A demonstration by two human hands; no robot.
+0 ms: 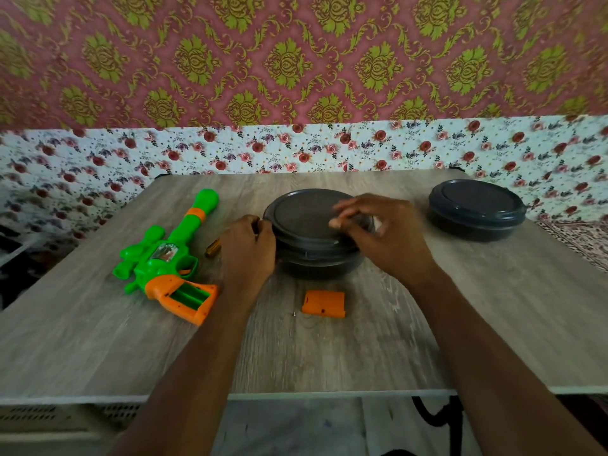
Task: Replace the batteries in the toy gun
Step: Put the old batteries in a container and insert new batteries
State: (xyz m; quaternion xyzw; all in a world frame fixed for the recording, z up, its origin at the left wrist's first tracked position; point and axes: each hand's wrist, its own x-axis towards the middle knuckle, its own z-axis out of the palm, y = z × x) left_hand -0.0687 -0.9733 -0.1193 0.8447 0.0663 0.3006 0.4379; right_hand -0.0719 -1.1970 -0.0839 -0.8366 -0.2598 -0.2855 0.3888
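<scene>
The left hand (pixel 246 248) curls its grip round the rim of the lid (pixel 302 212) on the dark container (pixel 316 269). The right hand (pixel 385 232), blurred, arches bent fingers over the lid; its grip I cannot tell. The toy gun (pixel 164 258) lies left on the surface (pixel 329 357).

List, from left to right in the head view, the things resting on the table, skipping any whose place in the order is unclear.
toy gun → middle lidded container → right lidded container

Wood-grain worktop (pixel 329 357) carried toy gun (pixel 164 258) at left, orange cover (pixel 324 303) beside small screw (pixel 293 313), lidded container (pixel 306 218) behind them, second container (pixel 477 209) at right.
</scene>
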